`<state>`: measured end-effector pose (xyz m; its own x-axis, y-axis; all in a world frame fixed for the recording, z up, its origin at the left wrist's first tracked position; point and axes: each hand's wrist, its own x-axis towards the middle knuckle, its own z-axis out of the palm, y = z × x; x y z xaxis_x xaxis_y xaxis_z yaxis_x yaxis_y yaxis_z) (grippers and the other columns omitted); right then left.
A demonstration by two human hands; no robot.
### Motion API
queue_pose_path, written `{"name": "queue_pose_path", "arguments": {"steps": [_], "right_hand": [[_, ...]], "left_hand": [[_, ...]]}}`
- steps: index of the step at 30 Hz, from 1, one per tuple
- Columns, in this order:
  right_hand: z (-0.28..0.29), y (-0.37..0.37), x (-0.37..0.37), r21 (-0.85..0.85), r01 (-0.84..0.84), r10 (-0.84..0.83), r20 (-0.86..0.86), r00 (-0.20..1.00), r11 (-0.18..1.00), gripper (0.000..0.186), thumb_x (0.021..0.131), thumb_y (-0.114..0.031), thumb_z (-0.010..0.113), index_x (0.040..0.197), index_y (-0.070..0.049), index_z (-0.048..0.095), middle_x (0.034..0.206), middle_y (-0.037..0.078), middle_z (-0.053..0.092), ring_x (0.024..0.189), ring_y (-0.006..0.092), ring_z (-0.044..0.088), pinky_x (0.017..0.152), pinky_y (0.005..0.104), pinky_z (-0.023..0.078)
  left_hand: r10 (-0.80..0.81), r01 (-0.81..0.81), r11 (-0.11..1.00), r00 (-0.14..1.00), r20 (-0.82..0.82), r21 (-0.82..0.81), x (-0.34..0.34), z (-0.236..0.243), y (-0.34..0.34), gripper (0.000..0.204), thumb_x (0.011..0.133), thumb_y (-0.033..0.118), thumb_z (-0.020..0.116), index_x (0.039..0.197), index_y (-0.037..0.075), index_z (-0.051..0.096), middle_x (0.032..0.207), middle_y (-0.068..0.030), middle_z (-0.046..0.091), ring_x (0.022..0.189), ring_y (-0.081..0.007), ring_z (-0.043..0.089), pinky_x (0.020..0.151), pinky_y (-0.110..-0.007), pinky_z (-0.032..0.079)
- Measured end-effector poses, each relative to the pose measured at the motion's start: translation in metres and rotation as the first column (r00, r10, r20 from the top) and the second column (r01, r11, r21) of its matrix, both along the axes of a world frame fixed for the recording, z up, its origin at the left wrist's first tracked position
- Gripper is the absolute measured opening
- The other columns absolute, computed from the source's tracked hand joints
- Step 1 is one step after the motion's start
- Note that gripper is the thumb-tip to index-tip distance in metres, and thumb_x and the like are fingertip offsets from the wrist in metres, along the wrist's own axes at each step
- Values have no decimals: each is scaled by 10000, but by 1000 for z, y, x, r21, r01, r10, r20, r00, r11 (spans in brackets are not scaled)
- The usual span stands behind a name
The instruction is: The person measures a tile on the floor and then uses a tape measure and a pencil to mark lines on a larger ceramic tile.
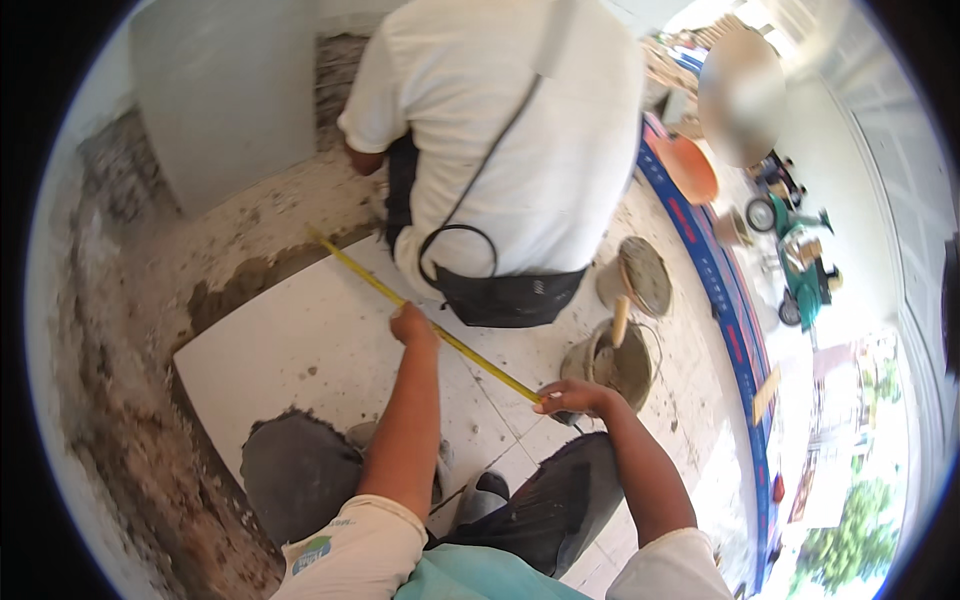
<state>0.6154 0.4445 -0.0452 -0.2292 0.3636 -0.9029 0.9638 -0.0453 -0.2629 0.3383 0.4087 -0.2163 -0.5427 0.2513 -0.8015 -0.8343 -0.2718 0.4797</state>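
A yellow tape measure (pixel 480 364) is stretched out slantwise over large white floor tiles (pixel 270 345). Its far end reaches past the tile edge onto a strip of wet mortar (pixel 262 272). Partway along the blade, my left hand (pixel 412 325) is closed on it. My right hand (pixel 580 398) grips the near end of the tape, around what looks like its dark case, mostly hidden by the fingers. Close beyond my right hand stands a bucket of mortar (pixel 628 372) with a wooden-handled tool (pixel 620 320) in it.
Directly ahead a person in a white shirt (pixel 520 150) crouches, back toward me, wearing a black waist bag (pixel 515 297). A second mortar bucket (pixel 640 277) stands farther right. A grey slab (pixel 230 100) leans at the left wall. Blue sheeting (pixel 715 285) and a green scooter (pixel 803 262) lie rightward.
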Motion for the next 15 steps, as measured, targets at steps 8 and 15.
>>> {"name": "queue_pose_path", "arguments": {"steps": [8, 15], "right_hand": [[-21, -5, 4, -49, -37, 37, -9, 999, 998, 603, 757, -479, 775, 1218, -112, 650, 1053, 39, 643, 976, 170, 569, 833, 306, 450], [-37, 0, 3, -78, -15, 7, -100, 995, 997, 614, 763, -504, 767, 1214, -104, 652, 1120, 49, 644, 1034, 179, 568, 895, 317, 437]], "left_hand": [[-26, 27, 998, 999, 22, -49, 17, 7, -4, 180, 899, 91, 491, 970, -53, 570, 844, -75, 579, 707, -171, 520, 640, -309, 431], [-66, 43, 983, 991, -121, -180, 5, -30, 16, 323, 883, 118, 553, 1118, -104, 563, 1058, -187, 631, 914, -254, 599, 809, -374, 488]]}}
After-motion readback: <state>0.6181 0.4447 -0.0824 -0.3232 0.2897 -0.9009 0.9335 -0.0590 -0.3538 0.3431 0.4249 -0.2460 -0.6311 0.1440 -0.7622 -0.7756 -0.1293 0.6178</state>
